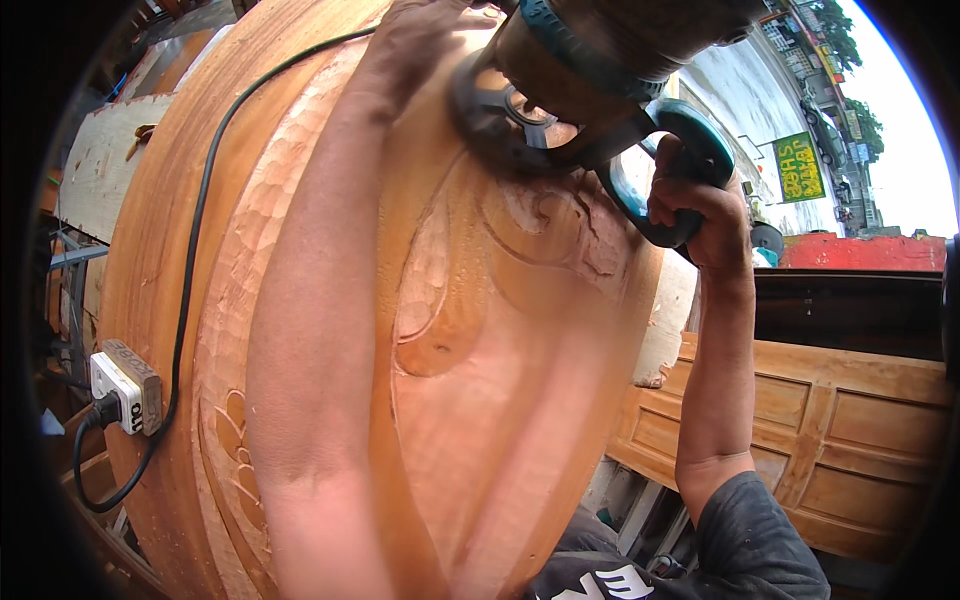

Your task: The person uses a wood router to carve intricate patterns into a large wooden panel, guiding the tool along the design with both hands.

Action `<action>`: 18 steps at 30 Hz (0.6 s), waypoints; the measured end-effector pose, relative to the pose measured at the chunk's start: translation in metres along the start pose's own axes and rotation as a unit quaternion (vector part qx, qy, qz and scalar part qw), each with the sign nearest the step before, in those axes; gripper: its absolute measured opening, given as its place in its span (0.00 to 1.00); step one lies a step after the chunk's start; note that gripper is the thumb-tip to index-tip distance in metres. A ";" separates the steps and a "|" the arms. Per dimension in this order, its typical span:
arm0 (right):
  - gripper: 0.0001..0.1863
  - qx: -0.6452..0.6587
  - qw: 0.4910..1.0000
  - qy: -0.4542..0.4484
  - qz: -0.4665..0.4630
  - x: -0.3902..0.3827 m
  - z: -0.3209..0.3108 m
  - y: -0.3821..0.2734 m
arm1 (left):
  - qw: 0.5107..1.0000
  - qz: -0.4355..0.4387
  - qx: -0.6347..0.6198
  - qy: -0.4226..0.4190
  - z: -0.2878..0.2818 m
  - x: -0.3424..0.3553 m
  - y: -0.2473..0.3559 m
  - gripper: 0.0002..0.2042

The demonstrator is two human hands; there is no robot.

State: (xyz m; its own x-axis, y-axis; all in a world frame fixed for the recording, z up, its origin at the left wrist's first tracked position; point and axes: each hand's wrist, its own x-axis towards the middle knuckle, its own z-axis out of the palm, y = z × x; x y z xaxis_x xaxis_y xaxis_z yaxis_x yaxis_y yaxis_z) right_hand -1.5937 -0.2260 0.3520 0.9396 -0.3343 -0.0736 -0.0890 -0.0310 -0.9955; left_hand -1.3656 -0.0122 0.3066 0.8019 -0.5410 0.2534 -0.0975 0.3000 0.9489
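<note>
At the top of the view a dark router point(585, 50) with a round open base stands on a carved wooden panel point(450, 480). My right hand point(705, 205) is closed round its teal-and-black loop handle. My left forearm stretches up across the panel, and my left hand point(425, 30) is beside the router's left side at the top edge. Its fingers are mostly cut off, so their grip does not show. Curled carved relief point(545, 215) lies just below the router base. Chiselled strips and smooth raised shapes run down the panel.
A black cord point(205, 190) curves along the panel's left side to a plug in a white socket point(118, 390) fixed to a wood block. A panelled wooden door point(800, 430) lies at the lower right. Beyond are a red wall point(860, 251), a yellow-green sign point(797, 167) and a street.
</note>
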 end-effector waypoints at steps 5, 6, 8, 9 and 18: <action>0.18 0.011 1.000 0.002 0.003 -0.002 0.006 0.001 | 1.000 0.003 -0.009 -0.009 -0.007 0.005 -0.006 0.23; 0.18 0.013 1.000 0.005 0.005 -0.003 0.007 0.001 | 1.000 0.012 -0.011 -0.012 -0.007 0.004 -0.006 0.23; 0.18 0.015 1.000 0.009 0.007 -0.004 0.010 0.000 | 1.000 -0.014 -0.004 -0.001 -0.009 0.006 -0.005 0.23; 0.18 0.015 1.000 0.010 0.007 -0.004 0.010 0.000 | 1.000 -0.027 0.000 0.004 -0.010 0.008 -0.005 0.23; 0.18 0.007 1.000 0.025 0.001 -0.011 0.007 0.000 | 1.000 -0.013 -0.005 -0.014 -0.004 0.011 -0.011 0.22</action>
State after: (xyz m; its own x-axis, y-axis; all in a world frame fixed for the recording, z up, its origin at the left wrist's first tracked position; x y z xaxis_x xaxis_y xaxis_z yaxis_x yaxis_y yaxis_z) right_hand -1.6013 -0.2155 0.3520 0.9219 -0.3806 -0.0731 -0.0861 -0.0173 -0.9961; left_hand -1.3533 -0.0180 0.2979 0.7872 -0.5707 0.2337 -0.0700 0.2938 0.9533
